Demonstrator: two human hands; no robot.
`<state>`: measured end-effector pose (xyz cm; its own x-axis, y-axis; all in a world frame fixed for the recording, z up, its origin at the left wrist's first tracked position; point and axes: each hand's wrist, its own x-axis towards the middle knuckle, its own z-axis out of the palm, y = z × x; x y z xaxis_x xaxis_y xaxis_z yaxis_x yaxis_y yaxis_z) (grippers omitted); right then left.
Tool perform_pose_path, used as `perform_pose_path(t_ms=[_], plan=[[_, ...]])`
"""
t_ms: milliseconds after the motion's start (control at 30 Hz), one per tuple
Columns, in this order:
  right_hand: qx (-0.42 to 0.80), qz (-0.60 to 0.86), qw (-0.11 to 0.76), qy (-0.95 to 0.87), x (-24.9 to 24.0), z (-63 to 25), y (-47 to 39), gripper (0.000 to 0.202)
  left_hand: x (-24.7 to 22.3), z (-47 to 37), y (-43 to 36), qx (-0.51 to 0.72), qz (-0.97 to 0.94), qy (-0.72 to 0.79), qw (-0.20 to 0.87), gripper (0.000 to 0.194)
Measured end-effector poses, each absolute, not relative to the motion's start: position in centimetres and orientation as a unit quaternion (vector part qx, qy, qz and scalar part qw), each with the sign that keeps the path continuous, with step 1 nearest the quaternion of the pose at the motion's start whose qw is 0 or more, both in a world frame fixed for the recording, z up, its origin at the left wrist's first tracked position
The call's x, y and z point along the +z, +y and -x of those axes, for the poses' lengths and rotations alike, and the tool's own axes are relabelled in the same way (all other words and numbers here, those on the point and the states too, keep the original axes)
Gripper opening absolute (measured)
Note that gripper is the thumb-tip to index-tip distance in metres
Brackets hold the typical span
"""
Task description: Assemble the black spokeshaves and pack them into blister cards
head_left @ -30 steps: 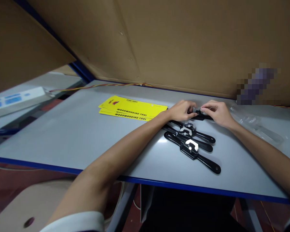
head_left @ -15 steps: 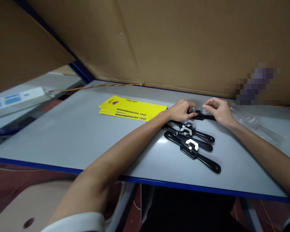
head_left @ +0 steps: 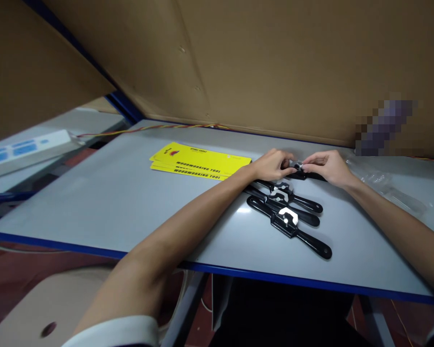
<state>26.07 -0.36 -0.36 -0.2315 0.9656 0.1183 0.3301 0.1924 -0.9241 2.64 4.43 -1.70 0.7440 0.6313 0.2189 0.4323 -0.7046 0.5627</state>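
Toward the back right of the table, my left hand (head_left: 274,165) has its fingers closed on the left part of a black spokeshave (head_left: 313,177). My right hand (head_left: 327,166) pinches at the small metal part in the middle of that same tool; the fingertips partly hide it. Several more black spokeshaves with silver blade caps lie just in front, the nearest one (head_left: 284,222) angled down to the right. Yellow cards (head_left: 202,161) printed "WOODWORKING TOOL" overlap each other left of my left hand.
Clear plastic packaging (head_left: 394,193) lies right of my right hand. A cardboard wall (head_left: 238,62) stands behind the grey table (head_left: 104,202). A white power strip (head_left: 29,149) is at the far left, and a chair (head_left: 58,299) is below the front edge.
My right fingertips have moved slightly left and down onto the middle of the held tool. My left hand has stayed nearly still.
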Motion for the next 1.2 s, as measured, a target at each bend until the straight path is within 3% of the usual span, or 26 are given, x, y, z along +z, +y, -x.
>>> perform_pose_path(t_ms=[600, 800, 933, 1200], plan=[[0.349, 0.492, 0.372, -0.705, -0.5, -26.0, -0.4, 0.039, -1.5, -2.7, 4.3, 0.196, -0.902, 0.295, 0.246, 0.034], [0.178, 0.463, 0.385, -0.778, -1.4, -25.3, -1.5, 0.029, -1.4, -2.6, 4.2, 0.195, -0.903, 0.291, 0.248, 0.028], [0.106, 0.445, 0.357, -0.815, -1.7, -25.1, -1.8, 0.029, -1.4, -2.6, 4.2, 0.202, -0.903, 0.288, 0.248, 0.024], [0.094, 0.440, 0.259, -0.855, -1.2, -24.9, -1.7, 0.025, -1.5, -2.7, 4.2, 0.209, -0.898, 0.294, 0.252, 0.033]])
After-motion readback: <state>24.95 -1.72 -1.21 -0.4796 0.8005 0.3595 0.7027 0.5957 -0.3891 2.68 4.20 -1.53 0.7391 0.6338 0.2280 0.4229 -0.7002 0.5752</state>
